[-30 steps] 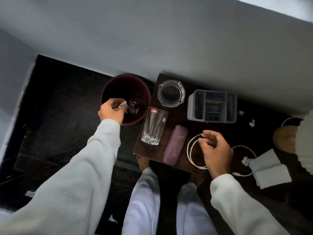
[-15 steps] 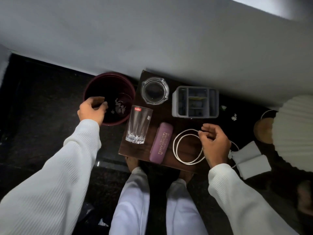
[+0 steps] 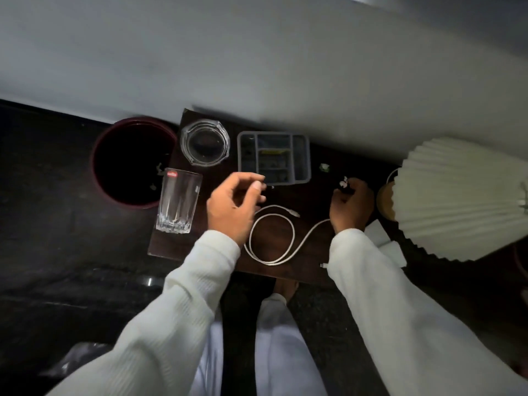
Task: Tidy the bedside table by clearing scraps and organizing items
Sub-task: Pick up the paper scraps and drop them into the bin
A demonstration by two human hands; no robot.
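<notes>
Left hand (image 3: 233, 202) is held above the dark bedside table (image 3: 285, 195), fingers loosely curled, nothing gripped. Right hand (image 3: 351, 205) is closed on a white paper scrap (image 3: 343, 182) near the lamp (image 3: 457, 198). A second scrap (image 3: 324, 167) is seen beside the grey organizer (image 3: 274, 158). White cable (image 3: 274, 232) is looped between the hands. Glass (image 3: 178, 201) and ashtray (image 3: 205, 142) are placed left, next to the maroon bin (image 3: 131, 161).

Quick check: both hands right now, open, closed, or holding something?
Left hand: open, empty, above the table.
Right hand: fingers closing on a white scrap; whether it's gripped cannot be told.
</notes>
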